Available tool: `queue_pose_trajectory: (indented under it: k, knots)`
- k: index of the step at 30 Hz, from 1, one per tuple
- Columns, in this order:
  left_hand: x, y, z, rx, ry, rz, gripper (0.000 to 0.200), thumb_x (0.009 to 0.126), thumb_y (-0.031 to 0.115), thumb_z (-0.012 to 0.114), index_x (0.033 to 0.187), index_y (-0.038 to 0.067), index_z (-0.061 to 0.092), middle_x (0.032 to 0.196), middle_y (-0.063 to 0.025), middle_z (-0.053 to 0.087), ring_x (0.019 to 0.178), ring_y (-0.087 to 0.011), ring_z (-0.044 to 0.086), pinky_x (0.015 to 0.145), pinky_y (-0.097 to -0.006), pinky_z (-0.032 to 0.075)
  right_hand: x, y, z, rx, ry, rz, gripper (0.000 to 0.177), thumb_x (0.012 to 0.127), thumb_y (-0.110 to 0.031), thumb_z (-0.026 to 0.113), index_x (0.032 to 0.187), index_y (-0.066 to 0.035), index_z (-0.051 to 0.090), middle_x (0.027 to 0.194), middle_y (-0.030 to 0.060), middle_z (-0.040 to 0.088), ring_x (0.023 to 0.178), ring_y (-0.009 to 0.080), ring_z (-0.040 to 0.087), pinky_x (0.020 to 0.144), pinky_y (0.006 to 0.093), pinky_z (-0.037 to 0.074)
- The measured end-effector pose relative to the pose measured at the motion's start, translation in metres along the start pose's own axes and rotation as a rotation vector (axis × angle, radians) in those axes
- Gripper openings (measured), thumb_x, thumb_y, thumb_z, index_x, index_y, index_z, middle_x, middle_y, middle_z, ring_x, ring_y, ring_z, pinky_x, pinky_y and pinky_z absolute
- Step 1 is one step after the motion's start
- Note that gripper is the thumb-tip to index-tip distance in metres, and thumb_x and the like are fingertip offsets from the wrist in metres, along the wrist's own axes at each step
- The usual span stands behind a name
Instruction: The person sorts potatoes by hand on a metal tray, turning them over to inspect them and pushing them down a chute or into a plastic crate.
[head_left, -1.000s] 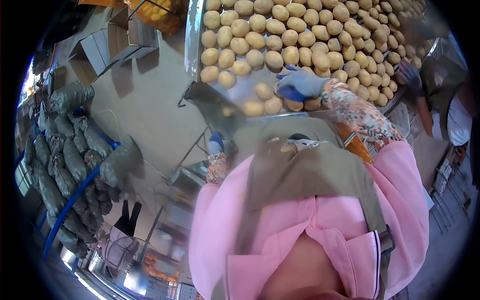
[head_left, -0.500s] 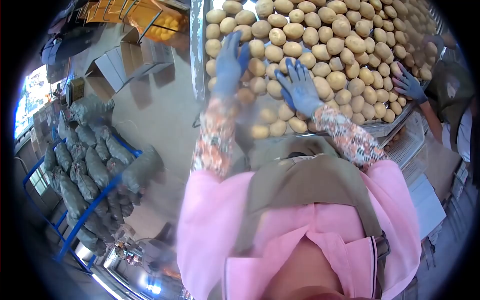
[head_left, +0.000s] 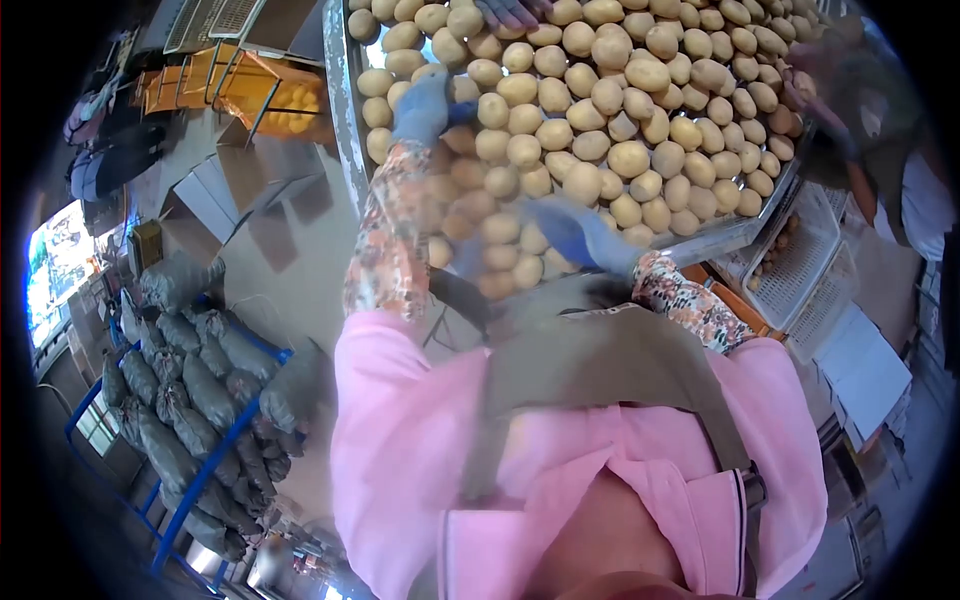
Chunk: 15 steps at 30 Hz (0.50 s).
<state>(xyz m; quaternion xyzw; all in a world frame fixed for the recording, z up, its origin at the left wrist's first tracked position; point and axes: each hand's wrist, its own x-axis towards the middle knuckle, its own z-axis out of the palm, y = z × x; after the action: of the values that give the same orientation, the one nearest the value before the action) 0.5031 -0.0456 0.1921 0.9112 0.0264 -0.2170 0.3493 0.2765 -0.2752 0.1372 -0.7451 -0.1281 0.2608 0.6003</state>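
Many potatoes point(head_left: 607, 97) cover a metal-rimmed sorting table point(head_left: 345, 110) in front of me. My left hand point(head_left: 424, 112), in a blue-grey glove, rests on the potatoes near the left rim. Its thumb stands apart from the fingers, and I see nothing held. My right hand point(head_left: 585, 238), gloved alike, lies low over the potatoes at the near edge. Smeared by motion, its fingers stretch to the left, with no potato visible in them. A reddish blur lies over the potatoes between my hands.
At the top, another person's gloved hand point(head_left: 515, 12) touches potatoes. A co-worker point(head_left: 880, 150) stands at the right, beside white crates point(head_left: 800, 245). Filled sacks point(head_left: 205, 385) lie on a blue-framed cart point(head_left: 215, 440) at left. An open cardboard box point(head_left: 235, 185) sits on the floor.
My right hand has come back toward me, with its fingers turned to the left. My left hand's fingers look less extended. The view has shifted, and another person's hand shows at the top.
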Motion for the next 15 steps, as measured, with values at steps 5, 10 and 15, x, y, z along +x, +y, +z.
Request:
queue_pose_trajectory:
  k: [5,10,15]
  knots:
    - [-0.128,0.053,-0.022,-0.095,-0.167,0.249,0.058,0.076,0.041,0.074,0.118,0.004,0.059,0.102,-0.0159,0.065,0.093,-0.0289,0.064,0.08,-0.0381,0.05,-0.001,-0.058,-0.029,0.875,0.172,0.098,0.057,0.094,-0.006,0.052,0.144,-0.003,0.025,0.132,0.0082,0.05,0.121,0.0176,0.048,0.098,0.0296,0.043]
    - [-0.205,0.055,0.049,-0.257,-0.022,0.295,0.063,0.072,0.037,0.077,0.121,0.002,0.057,0.107,-0.0158,0.063,0.096,-0.0263,0.063,0.081,-0.036,0.05,-0.019,-0.074,-0.021,-0.087,0.153,-0.384,0.064,0.09,0.003,0.057,0.145,-0.006,0.027,0.139,0.0098,0.042,0.124,0.0208,0.046,0.101,0.0336,0.045]
    - [-0.25,0.061,0.056,-0.529,0.027,0.202,0.055,0.074,0.024,0.078,0.12,0.002,0.058,0.102,-0.0107,0.06,0.087,-0.0162,0.06,0.076,-0.0296,0.051,-0.033,-0.096,-0.004,1.511,-0.057,0.273,0.046,0.102,-0.033,0.042,0.137,-0.003,0.041,0.126,0.0128,0.054,0.114,0.0192,0.054,0.098,0.0334,0.046]
